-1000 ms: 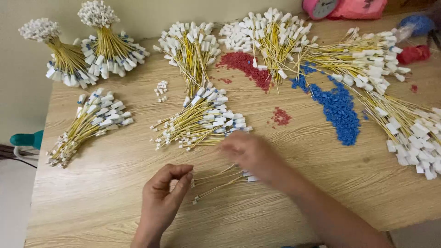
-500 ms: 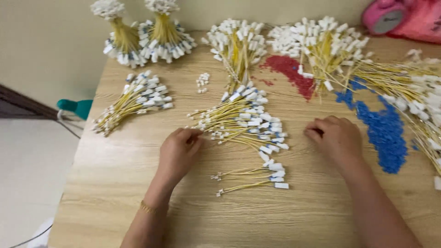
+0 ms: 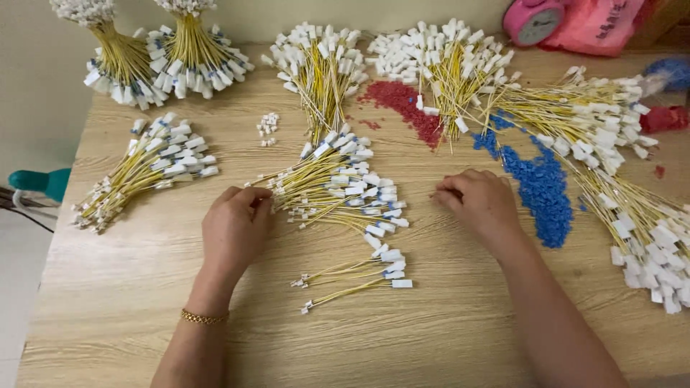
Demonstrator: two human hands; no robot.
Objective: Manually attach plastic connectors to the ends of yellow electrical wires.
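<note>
Left hand [image 3: 236, 228]: fingers [image 3: 253, 197] curled narrow, tips touching the thin ends of the central wire bundle [image 3: 338, 190]; whether they pinch a wire I cannot tell. Right hand [image 3: 483, 205]: fingers [image 3: 451, 188] bent, tips down on bare bench [image 3: 445, 316], holding nothing visible, just beside the blue bead pile [image 3: 540, 188].

Central bundle: yellow wires with white plugs, mid-bench between both hands. Below it, about four loose wires [image 3: 359, 276] lie toward the near edge.

Other bundles: one flat near the left edge [image 3: 147, 169]; two upright at the far left corner [image 3: 154, 54]; two along the far edge [image 3: 392, 68]; a long spread down the right edge [image 3: 625, 172].

One red bead pile [image 3: 406, 104] at the far edge. Small cluster of white plugs [image 3: 268, 127], too small to count.
</note>
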